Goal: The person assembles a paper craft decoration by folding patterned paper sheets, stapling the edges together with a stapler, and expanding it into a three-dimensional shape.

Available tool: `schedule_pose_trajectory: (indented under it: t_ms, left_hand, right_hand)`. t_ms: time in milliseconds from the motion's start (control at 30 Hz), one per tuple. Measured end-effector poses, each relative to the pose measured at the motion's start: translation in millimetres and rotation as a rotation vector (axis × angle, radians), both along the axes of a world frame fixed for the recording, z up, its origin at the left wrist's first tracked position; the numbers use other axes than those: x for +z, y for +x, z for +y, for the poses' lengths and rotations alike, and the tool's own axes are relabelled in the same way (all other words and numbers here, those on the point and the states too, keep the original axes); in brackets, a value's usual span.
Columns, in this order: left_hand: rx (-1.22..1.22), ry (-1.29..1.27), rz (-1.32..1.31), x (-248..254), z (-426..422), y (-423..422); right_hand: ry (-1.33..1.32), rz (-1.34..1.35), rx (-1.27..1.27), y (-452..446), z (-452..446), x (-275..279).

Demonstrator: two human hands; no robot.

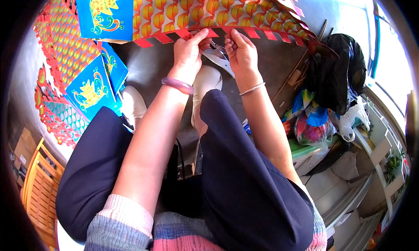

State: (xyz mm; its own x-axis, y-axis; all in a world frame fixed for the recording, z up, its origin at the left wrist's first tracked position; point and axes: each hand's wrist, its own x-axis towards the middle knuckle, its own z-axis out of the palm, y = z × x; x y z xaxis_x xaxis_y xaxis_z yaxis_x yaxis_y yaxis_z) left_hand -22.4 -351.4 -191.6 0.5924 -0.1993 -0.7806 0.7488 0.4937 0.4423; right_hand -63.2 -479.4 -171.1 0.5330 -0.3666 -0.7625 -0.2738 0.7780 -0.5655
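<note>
A long sheet (187, 13) patterned in orange, yellow and silver lies across the top of the view, with a red notched edge. My left hand (188, 52), with a purple bangle at its wrist, pinches that red edge between thumb and fingers. Just to its right, my right hand (241, 52), wearing a thin silver bangle, has its fingers closed on the same edge. Scissors (220, 62) with pale handles show between and below my hands; which hand, if any, bears them is unclear. A blue panel (106, 15) with a yellow design adjoins the sheet's left part.
More patterned sheets (70, 41) and a blue panel (89, 91) lie at left. A wooden slatted chair (41, 190) is at lower left. On the right are a black plastic bag (340, 72), a clear bag of colourful items (312, 126) and a white rack (377, 163).
</note>
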Motion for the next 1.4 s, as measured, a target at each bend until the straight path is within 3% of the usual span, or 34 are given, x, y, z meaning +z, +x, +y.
schedule_pose_trajectory:
  t_ms: [267,367,433,467,500,600,800,900,933,1033,1200,1333,1400]
  left_hand:
    - [0.003,0.025,-0.04,-1.4,-2.0,-0.4]
    - [0.005,0.04,-0.038,-2.4,-3.4,-0.4]
    - [0.005,0.041,-0.021,-0.8,-2.8,-0.9]
    - [0.007,0.042,-0.014,-0.6,-2.6,-0.1]
    - [0.012,0.038,-0.02,-0.3,-2.8,1.0]
    - [0.024,0.024,-0.025,1.7,-4.1,0.4]
    - [0.024,0.006,-0.013,4.9,-3.5,1.5]
    - [0.037,0.005,-0.01,6.7,-4.0,3.1]
    - [0.038,0.011,-0.006,7.3,-5.0,3.5]
    - [0.049,0.024,0.007,8.4,-6.7,3.1]
    - [0.031,0.028,0.006,12.4,-7.2,5.3]
    - [0.037,0.038,-0.012,15.7,-9.2,5.6]
    - [0.034,0.031,-0.023,17.2,-9.7,6.7]
  right_hand:
    - [-0.094,0.005,0.062,-1.7,0.2,-0.7]
    - [-0.285,0.021,0.123,-13.8,-4.7,0.8]
    - [-1.093,0.033,0.489,-35.9,-7.5,-17.8]
    - [-1.435,-0.003,0.834,-47.0,-11.1,-17.2]
    - [-1.515,0.023,1.058,-54.1,-5.9,-6.3]
    - [-1.649,0.115,1.274,-63.9,5.1,-4.1]
    - [-1.463,0.058,1.329,-59.6,-6.6,5.1]
    - [-0.727,0.058,1.211,-80.3,-18.4,8.5]
    - [-0.247,0.097,0.984,-89.8,-17.8,20.5]
    - [0.188,-0.086,0.724,-106.4,-10.2,45.5]
    - [0.172,-0.053,0.474,-109.3,2.8,52.4]
    - [-0.014,0.045,0.424,-84.9,12.5,72.3]
    - [-0.109,0.035,0.527,-84.2,11.5,68.0]
